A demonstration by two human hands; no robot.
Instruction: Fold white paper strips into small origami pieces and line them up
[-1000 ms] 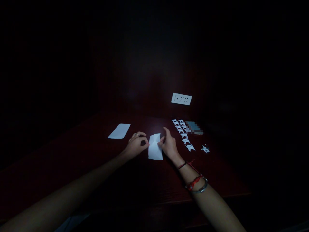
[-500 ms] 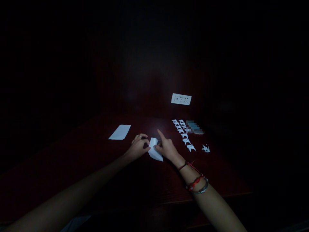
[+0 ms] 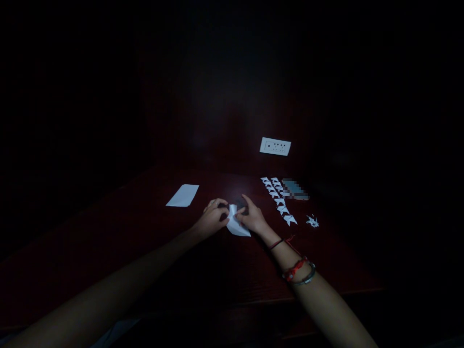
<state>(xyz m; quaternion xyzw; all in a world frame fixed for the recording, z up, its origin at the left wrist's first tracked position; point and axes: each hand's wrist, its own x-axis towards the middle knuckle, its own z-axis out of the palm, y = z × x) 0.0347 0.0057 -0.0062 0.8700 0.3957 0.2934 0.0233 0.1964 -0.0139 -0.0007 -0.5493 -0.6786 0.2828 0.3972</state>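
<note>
A small sheet of white paper [image 3: 238, 229] lies on the dark red table between my hands, its far part bent or folded. My left hand [image 3: 213, 216] grips the paper's left edge between thumb and fingers; a ring shows on one finger. At the right edge, my right hand [image 3: 253, 216] pinches the paper with the thumb and curled fingers, its index finger raised and pointing forward. The fingertips partly cover the paper's upper part, so the exact fold cannot be made out.
Flat white paper [image 3: 183, 195] lies to the left. Two rows of small folded paper pieces [image 3: 278, 199] stretch along the right, beside a blurred-out flat object [image 3: 295, 189]. Nearer me is a little heap of paper scraps [image 3: 312, 221]. A socket panel [image 3: 275, 146] is on the back wall.
The view has shifted slightly, so everything sits a little further right and higher. The paper has turned a little between my hands, and my right index finger has bent somewhat.
</note>
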